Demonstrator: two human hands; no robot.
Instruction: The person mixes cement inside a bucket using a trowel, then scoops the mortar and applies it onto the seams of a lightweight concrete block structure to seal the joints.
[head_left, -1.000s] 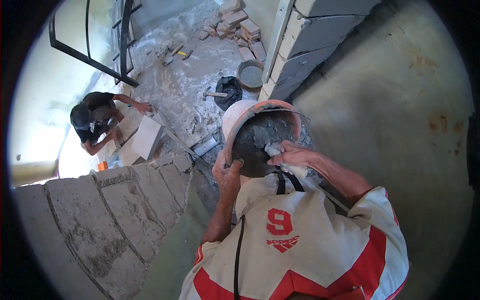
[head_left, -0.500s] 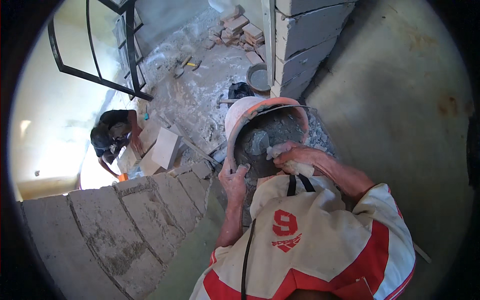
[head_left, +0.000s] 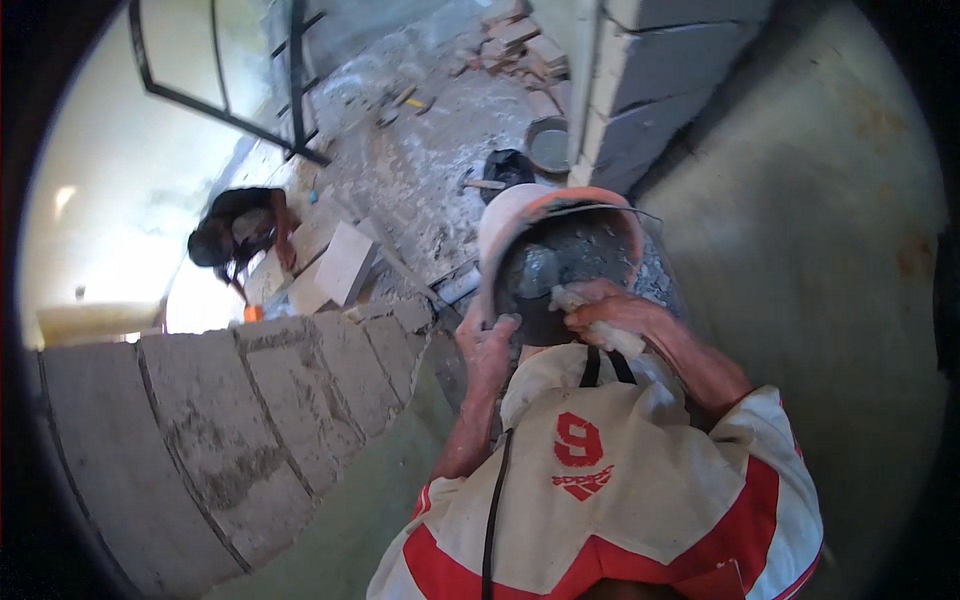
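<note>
A mortar-smeared pinkish-orange bucket (head_left: 505, 213) is tipped with its mouth toward me. My left hand (head_left: 485, 345) is closed on its near left rim, thumb over the edge. Wet grey mortar (head_left: 600, 245) lies inside. My right hand (head_left: 610, 308) reaches over the near right side, fingers wrapped around the pale handle of what looks like a trowel (head_left: 625, 342). A rounded grey blade (head_left: 540, 268) rests against the mortar just ahead of that hand. A thin wire bail (head_left: 600, 208) crosses the bucket's far rim.
Left of me runs a block wall top (head_left: 270, 420). Another person (head_left: 240, 235) crouches beyond it, beside pale blocks (head_left: 345, 262). A block column (head_left: 650, 100) rises behind the bucket, near a mortar basin (head_left: 548, 147), black bag (head_left: 510, 167) and brick pile (head_left: 520, 45). A dark metal frame (head_left: 225, 118) stands far left.
My view has shifted, so the surroundings sit farther right and mostly higher. Both hands keep their grips on the bucket and trowel. The crouching person's head and arms have moved slightly.
</note>
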